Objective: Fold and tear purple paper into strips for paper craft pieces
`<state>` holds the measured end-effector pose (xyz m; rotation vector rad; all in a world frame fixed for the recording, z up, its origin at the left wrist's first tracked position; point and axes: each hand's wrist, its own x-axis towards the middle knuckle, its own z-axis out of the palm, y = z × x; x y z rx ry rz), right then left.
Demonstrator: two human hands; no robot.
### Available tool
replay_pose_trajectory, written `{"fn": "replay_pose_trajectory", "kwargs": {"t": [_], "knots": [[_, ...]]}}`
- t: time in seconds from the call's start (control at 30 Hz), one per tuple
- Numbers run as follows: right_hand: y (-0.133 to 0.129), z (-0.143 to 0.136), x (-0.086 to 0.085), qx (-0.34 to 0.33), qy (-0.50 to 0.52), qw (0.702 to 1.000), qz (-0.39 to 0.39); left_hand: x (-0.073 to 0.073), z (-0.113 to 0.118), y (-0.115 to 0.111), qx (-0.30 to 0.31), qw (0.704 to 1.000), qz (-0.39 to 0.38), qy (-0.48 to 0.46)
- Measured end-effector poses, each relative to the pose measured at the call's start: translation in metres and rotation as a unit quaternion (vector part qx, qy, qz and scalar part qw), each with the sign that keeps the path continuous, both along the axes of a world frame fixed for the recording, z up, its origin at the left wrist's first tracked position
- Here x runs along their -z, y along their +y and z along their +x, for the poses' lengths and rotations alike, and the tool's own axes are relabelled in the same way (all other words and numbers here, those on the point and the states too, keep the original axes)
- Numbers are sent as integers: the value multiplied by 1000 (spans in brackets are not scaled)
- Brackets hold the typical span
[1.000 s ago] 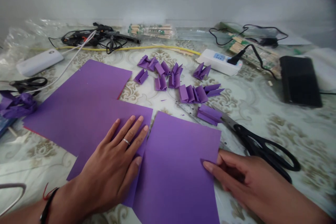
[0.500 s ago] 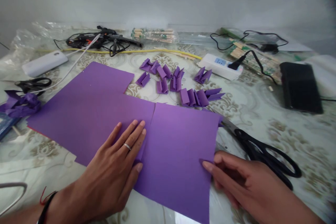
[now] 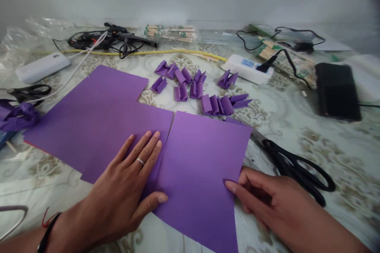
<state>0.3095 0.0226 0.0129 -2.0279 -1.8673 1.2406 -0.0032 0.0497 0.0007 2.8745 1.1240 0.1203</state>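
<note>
A sheet of purple paper (image 3: 202, 166) lies in front of me, its right edge pinched between the thumb and fingers of my right hand (image 3: 264, 197). My left hand (image 3: 127, 178) rests flat with fingers stretched out on purple paper to the left, its thumb touching the right sheet's left part. Between the two pieces runs a narrow gap, widest at the far edge; lower down, my left hand partly hides it. More purple sheets (image 3: 89, 114) are spread at the left. Black-handled scissors (image 3: 291, 162) lie just beyond my right hand, blade tips under or beside the paper's corner.
Several folded purple paper pieces (image 3: 190, 83) sit beyond the sheets. A white power strip (image 3: 249, 69) and a black phone-like device (image 3: 337, 91) are at the right. At the left are a white power bank (image 3: 43, 67), crumpled purple paper (image 3: 19, 114) and more scissors (image 3: 31, 91).
My left thumb has spread outward onto the right sheet. The gap between the two purple pieces shows more clearly at the far edge. The whole view has shifted slightly.
</note>
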Motion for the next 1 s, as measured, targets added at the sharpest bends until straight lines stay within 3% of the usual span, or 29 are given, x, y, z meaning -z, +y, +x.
{"fn": "replay_pose_trajectory", "kwargs": {"t": [0.43,0.73,1.0], "knots": [[-2,4,-4,7,33,999,-41,1,-1,2,10,1000,7,-18],[-2,3,-4,26,111,988,-108,-3,-2,-5,11,1000,3,-20],[2,11,1,44,56,997,-9,-2,1,-15,24,1000,1,-12]]}}
